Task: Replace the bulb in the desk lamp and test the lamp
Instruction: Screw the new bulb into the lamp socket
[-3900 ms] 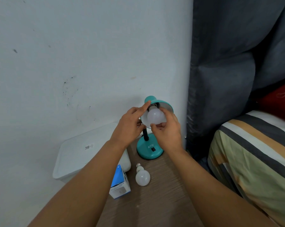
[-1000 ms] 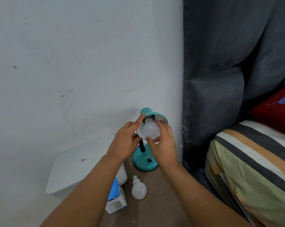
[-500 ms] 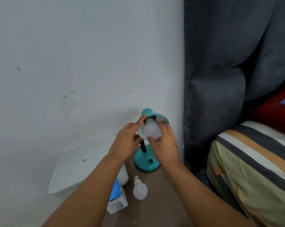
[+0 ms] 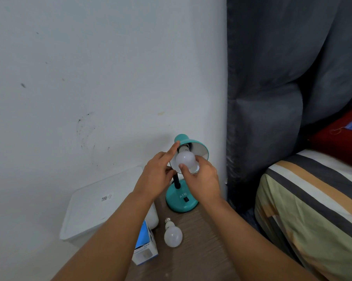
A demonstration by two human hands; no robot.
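White wall (image 4: 90, 78) corner, dark grey curtain (image 4: 282, 88) on the right, wood-grain tabletop (image 4: 201, 250) below. Teal desk lamp (image 4: 182, 201) stands on the tabletop close to the wall, shade (image 4: 199, 148) tilted toward the camera, black switch on its base. White bulb (image 4: 186, 159) sits at the socket inside the shade. Right hand (image 4: 201, 179) has its grip on that bulb, thumb and fingertips pinching the globe from below. Left hand (image 4: 156, 175) not grasping anything: index finger straight, tip touching the shade's upper rim next to the socket, other fingers loosely bent. Second bulb (image 4: 172, 235) lies on its side on the tabletop in front of the lamp base, screw cap pointing toward the lamp. Blue-and-white bulb box (image 4: 145, 247) lies just left of it. White plastic lidded container (image 4: 102, 205) sits on the left, against the wall. Striped bedding (image 4: 312, 209) on the right, red fabric (image 4: 337, 138) behind it.
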